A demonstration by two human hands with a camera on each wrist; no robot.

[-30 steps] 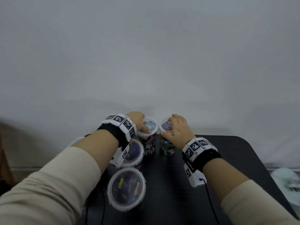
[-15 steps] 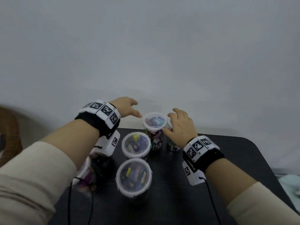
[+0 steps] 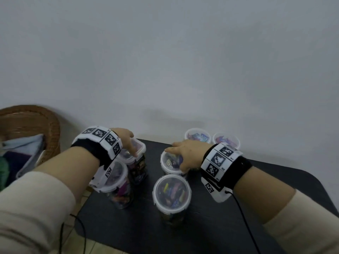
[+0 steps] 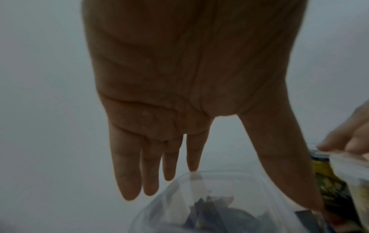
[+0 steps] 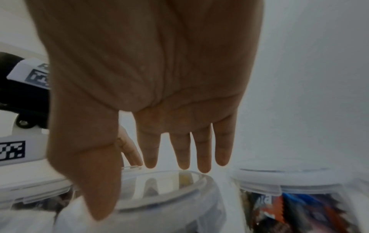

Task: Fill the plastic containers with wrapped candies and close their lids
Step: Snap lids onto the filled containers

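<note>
Clear plastic is under both palms. The left hand (image 3: pixel 123 139) has its fingers (image 4: pixel 129 181) held straight and close together, thumb splayed to the side, hovering over or lightly touching the lid of a squarish clear plastic container with a white-rimmed lid (image 3: pixel 133 151); whether the fingertips actually press on it I cannot tell. The right hand (image 3: pixel 185 154) is likewise flat, fingers (image 5: pixel 183 154) straight and slightly spread, laid over the lid of a round clear plastic container with a white snap lid (image 3: pixel 169 163), thumb down along its near edge. Neither hand curls around anything.

Taking that round container under the right hand as the landmark: the squarish one stands to its left, apart from it. Just in front of the landmark, nearer the person, stands a second round lidded container (image 3: pixel 171 193), with wrapped candies (image 3: pixel 172 191) in yellow, pink and blue showing through its lid. Left of that, under the left wrist, stands another tall lidded container of candies (image 3: pixel 119 191). Behind and to the right of the landmark, near the wall, sit two small round lidded tubs (image 3: pixel 197 137) side by side, both holding candies. All stand on a black table with rounded corners (image 3: pixel 256 226).

Each wrist carries a black band with white marker blocks (image 3: pixel 220 160). Cream sleeves (image 3: pixel 36 208) cover the forearms. Far left of the landmark, off the table, is a brown wicker basket (image 3: pixel 36 121) with cloth inside.
</note>
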